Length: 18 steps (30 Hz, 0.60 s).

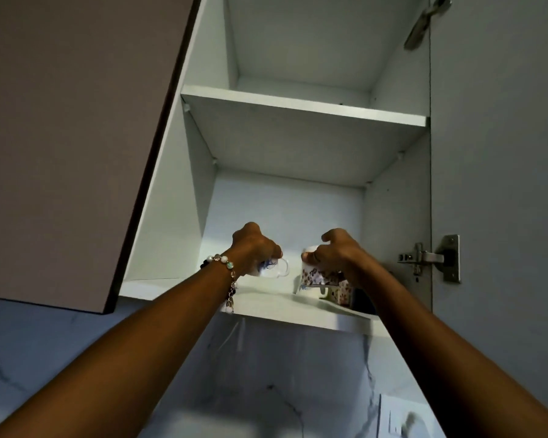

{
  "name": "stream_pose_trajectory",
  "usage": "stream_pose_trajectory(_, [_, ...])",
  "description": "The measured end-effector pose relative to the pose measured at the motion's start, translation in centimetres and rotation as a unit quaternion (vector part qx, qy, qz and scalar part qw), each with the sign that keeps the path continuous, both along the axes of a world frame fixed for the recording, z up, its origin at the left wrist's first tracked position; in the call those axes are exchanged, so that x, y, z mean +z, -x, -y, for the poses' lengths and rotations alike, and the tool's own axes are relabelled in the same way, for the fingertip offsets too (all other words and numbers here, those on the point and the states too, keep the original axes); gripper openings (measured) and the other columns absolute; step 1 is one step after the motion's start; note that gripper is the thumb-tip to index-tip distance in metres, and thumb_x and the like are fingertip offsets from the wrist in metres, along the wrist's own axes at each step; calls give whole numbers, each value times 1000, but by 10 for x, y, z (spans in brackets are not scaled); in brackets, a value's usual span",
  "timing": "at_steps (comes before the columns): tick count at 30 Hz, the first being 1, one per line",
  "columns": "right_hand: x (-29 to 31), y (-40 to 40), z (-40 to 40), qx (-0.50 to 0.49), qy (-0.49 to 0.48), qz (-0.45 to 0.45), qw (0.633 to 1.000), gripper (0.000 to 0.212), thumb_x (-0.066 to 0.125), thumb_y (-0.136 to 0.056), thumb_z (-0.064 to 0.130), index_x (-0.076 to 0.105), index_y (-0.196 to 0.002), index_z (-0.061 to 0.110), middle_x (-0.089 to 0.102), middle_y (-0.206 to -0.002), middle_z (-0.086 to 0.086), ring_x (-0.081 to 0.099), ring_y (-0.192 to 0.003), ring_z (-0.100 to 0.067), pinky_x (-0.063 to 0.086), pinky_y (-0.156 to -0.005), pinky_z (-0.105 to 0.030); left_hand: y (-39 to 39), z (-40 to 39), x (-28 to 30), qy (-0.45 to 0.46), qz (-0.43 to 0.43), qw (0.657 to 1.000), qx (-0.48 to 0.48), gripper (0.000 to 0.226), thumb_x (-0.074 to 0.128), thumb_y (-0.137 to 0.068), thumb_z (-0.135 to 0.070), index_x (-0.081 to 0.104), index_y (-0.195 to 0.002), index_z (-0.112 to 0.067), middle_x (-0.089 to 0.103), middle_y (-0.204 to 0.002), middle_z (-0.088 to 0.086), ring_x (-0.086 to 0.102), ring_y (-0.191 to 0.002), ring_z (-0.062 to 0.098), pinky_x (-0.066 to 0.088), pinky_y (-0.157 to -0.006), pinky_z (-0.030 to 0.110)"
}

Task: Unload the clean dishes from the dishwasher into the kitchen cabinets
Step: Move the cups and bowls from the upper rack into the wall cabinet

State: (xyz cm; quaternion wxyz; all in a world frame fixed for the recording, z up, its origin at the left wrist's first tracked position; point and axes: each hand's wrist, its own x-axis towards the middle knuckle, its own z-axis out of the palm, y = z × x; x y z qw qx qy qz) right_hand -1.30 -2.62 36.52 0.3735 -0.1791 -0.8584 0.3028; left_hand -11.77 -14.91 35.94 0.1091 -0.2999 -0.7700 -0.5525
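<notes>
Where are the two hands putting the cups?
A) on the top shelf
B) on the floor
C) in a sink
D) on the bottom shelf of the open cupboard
D: the left hand holds a white blue-patterned cup and the right hand a white floral mug just above the white cupboard's bottom shelf.

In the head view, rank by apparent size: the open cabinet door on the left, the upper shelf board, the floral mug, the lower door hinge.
1. open cabinet door
2. upper shelf board
3. floral mug and lower door hinge: look alike, and a hand partly covers the mug, so unranked.
</notes>
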Motion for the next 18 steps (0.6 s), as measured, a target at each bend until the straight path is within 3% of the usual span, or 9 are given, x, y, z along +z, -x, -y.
stream_pose_trajectory(2, [4,16,-7,-8,-11,53,998,50,74,-80,20,45,-117,5,54,-105,-11,61,-95,-27,55,-79,-37,9,-12,5,56,2,998,6,35,77,-77,-19,45,-87,-8,49,-79,7,56,-84,24,47,-68,31])
stream_pose_trajectory(5, [6,32,-13,-10,-24,119,993,37,73,-80,13,46,-104,3,56,-95,-13,58,-80,-25,47,-56,-31,23,-28,8,111,13,994,-5,44,77,-76,-16,45,-104,-3,50,-94,14,55,-92,31,45,-66,35])
stream_pose_trajectory(9, [9,45,-18,-32,-58,183,981,33,70,-83,10,42,-99,8,52,-101,-14,57,-86,-29,47,-58,-34,38,-47,12,161,32,986,-30,35,73,-81,-13,40,-78,-2,53,-91,17,59,-98,32,48,-62,36])
stream_pose_trajectory(11, [11,47,-22,-48,-67,210,974,31,67,-87,14,39,-100,8,49,-91,-9,52,-73,-21,42,-52,-29,40,-55,12,179,52,981,-55,33,70,-84,-11,39,-78,-1,53,-104,23,58,-104,38,50,-67,46])
stream_pose_trajectory(13, [11,50,-26,-69,-81,222,969,30,65,-88,18,41,-102,7,49,-90,-7,51,-72,-18,36,-49,-24,46,-64,12,202,31,978,-47,29,69,-85,-15,45,-84,1,54,-117,24,56,-98,32,50,-67,40])
stream_pose_trajectory(16, [5,55,-31,-77,-103,213,969,34,64,-89,17,47,-116,3,54,-104,-13,53,-90,-23,43,-63,-25,60,-76,10,205,-14,978,-37,30,69,-85,-20,52,-90,4,55,-103,16,53,-91,25,45,-64,28])
stream_pose_trajectory(18, [1,59,-35,-81,-113,199,970,39,64,-88,16,47,-120,2,57,-118,-16,57,-102,-27,45,-73,-27,67,-83,6,210,-19,977,-40,42,68,-85,-20,53,-112,8,57,-107,15,56,-99,28,45,-74,30])
